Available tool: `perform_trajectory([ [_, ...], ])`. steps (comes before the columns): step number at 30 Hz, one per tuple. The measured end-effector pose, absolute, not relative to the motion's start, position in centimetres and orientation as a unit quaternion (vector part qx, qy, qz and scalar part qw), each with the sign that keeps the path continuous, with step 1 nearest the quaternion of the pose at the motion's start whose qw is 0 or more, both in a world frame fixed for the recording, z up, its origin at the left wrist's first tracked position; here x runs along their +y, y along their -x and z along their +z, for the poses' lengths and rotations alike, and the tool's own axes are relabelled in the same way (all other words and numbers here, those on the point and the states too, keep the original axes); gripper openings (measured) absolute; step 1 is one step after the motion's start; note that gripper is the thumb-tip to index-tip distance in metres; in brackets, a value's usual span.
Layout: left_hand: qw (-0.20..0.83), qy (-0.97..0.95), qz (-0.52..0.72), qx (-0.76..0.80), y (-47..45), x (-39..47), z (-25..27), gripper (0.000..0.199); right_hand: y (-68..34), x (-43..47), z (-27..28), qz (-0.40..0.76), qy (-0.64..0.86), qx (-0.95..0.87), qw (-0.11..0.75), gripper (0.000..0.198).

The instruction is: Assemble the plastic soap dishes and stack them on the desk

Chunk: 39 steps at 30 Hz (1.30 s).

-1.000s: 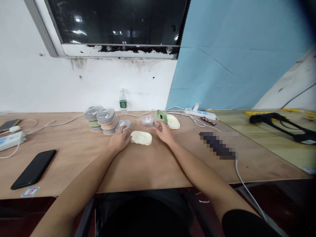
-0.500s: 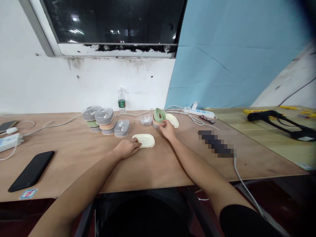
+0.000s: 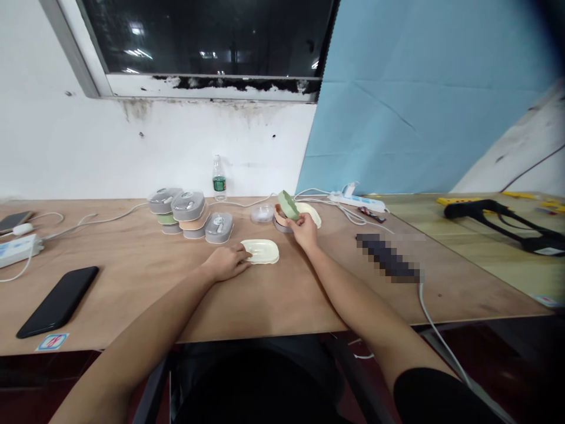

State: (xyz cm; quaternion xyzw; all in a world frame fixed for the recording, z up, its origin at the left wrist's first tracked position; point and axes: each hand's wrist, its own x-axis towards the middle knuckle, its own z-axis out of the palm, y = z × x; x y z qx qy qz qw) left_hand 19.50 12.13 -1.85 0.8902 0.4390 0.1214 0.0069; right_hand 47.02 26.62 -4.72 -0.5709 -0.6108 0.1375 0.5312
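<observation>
My left hand (image 3: 226, 262) rests on the table with its fingers closed on the left end of a cream oval dish (image 3: 263, 251). In my right hand (image 3: 304, 231) is a green oval container (image 3: 288, 205), pinched at its near edge and tilted up on its side. Just under it stands an orange container (image 3: 279, 217) on a grey one (image 3: 281, 228). Another cream dish (image 3: 314, 213) lies behind my right hand, partly hidden. To the left of the orange container sits a clear plastic lid (image 3: 262, 214).
Grey-lidded oval boxes (image 3: 188, 206) stand stacked at the left, with a single grey box (image 3: 219, 228) beside them. Behind is a water bottle (image 3: 219, 179). A black phone (image 3: 59, 301) lies front left. White power strips (image 3: 359, 203) and cables run along the table.
My right hand has lifted and tipped the green container up off the orange one, so its underside now faces me more. My left hand stays on the cream dish.
</observation>
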Motion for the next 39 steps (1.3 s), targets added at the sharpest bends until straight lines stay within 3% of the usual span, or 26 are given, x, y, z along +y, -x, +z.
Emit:
perform_trajectory([
  [7,0.026,-0.876,0.160,0.454,-19.4,12.1,-1.7,0.040,-46.2,25.1,-3.5,0.138,0.529,-0.614,0.570,0.034],
  [12,0.014,-0.804,0.299,0.514,-19.1,12.0,-1.3,0.071,-44.8,23.1,-2.4,0.207,0.455,-0.650,0.573,0.026],
  [15,0.023,-0.763,0.344,0.547,-18.7,12.1,-1.1,0.079,-43.7,22.0,-2.4,0.319,0.408,-0.681,0.517,0.026],
  [18,0.039,-0.755,0.316,0.573,-18.3,12.1,-1.1,0.074,-42.7,20.9,-2.3,0.375,0.380,-0.713,0.453,0.029],
  [22,0.058,-0.727,0.292,0.619,-18.6,12.3,-1.1,0.060,-42.3,19.9,-1.6,0.295,0.427,-0.746,0.417,0.040],
  [25,0.078,-0.715,0.301,0.626,-19.2,12.8,-1.6,0.055,-43.0,20.2,-1.0,0.242,0.476,-0.775,0.337,0.046],
  [29,0.104,-0.737,0.218,0.631,-19.9,13.4,-2.2,0.055,-44.4,21.5,-1.4,0.264,0.501,-0.806,0.175,0.038],
  [31,0.102,-0.746,0.177,0.634,-20.1,13.6,-2.3,0.054,-44.7,22.0,-2.0,0.277,0.502,-0.806,0.148,0.032],
  [39,0.086,-0.745,0.161,0.642,-20.2,13.6,-2.3,0.056,-42.5,24.0,-1.7,0.060,0.520,-0.786,0.329,0.019],
])
